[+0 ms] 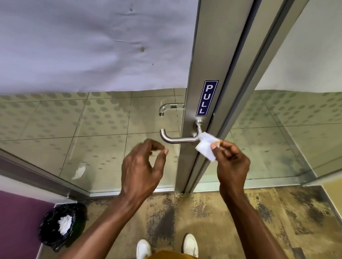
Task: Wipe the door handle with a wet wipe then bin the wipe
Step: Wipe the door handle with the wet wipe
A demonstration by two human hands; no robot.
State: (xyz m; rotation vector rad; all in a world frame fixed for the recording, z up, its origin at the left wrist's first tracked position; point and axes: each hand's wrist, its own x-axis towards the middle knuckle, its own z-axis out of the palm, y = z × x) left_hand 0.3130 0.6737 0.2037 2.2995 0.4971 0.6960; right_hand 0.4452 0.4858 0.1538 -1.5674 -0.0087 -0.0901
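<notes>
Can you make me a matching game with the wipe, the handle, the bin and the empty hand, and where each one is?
Things:
1. wet wipe
2. door handle
3. bin
4. left hand

Places:
A. on the floor, lower left, lined with a black bag
B. pinched in the right hand
C. open and empty, just below the handle
D. on the metal door frame under the PULL sign

Pairs: 1-B, 2-D, 3-A, 4-C
</notes>
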